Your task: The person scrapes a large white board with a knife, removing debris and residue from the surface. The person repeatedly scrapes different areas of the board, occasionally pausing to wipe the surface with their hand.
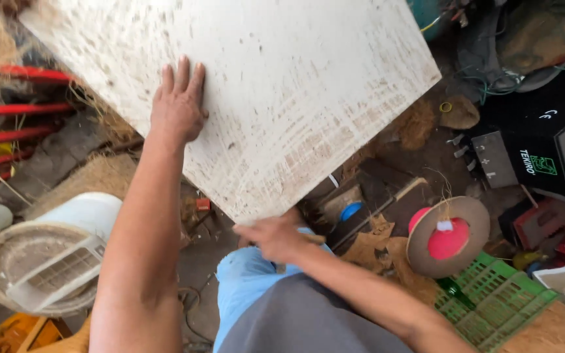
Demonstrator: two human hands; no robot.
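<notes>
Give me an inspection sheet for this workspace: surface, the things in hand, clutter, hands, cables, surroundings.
Surface: dirt floor, littered with dry fibre and scraps.
Things in hand: large white board, scuffed and stained, held tilted above the floor.
Clutter: green plastic crate; round cardboard disc with a pink piece; white fan housing; blue cap; black box.
Hands: left hand flat on the board's face, fingers spread; right hand at the board's lower corner, grip partly hidden.
Cables: green wires tangled at upper right; thin cord on the floor.
Surroundings: red bars at left, straw around them.
</notes>
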